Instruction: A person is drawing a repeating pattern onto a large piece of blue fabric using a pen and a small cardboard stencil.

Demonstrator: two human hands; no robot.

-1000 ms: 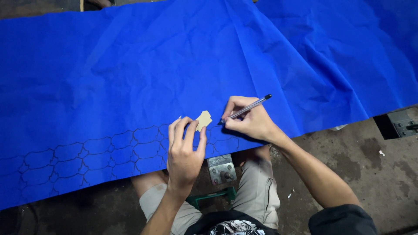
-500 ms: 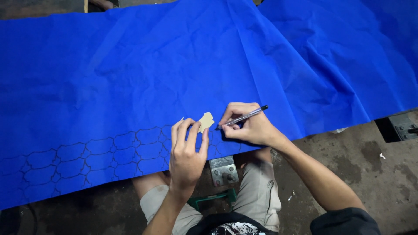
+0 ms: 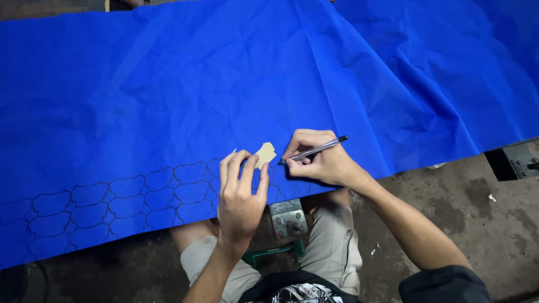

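Since the earlier frame, the pen (image 3: 317,150) lies flatter in the right hand (image 3: 320,163), its capped end lower and its tip closer to the card template (image 3: 265,154). The left hand (image 3: 241,193) keeps its place, fingers spread and pressed flat over the template, pinning it to the blue fabric (image 3: 252,84). The right hand is closed around the pen in a writing grip, tip on the fabric just right of the template edge. Only the template's upper corner shows beyond the left fingertips.

To the left of the left hand, a row of traced outlines (image 3: 112,202) runs along the near fabric edge. Below both hands, a metal bracket (image 3: 289,217) shows between the person's knees.

Risk, as a judgement: the fabric is creased and hangs unsupported over the worktop edge, so pen drag could shift the cloth or template and distort the outline. Light finger pressure would cause the same fault.
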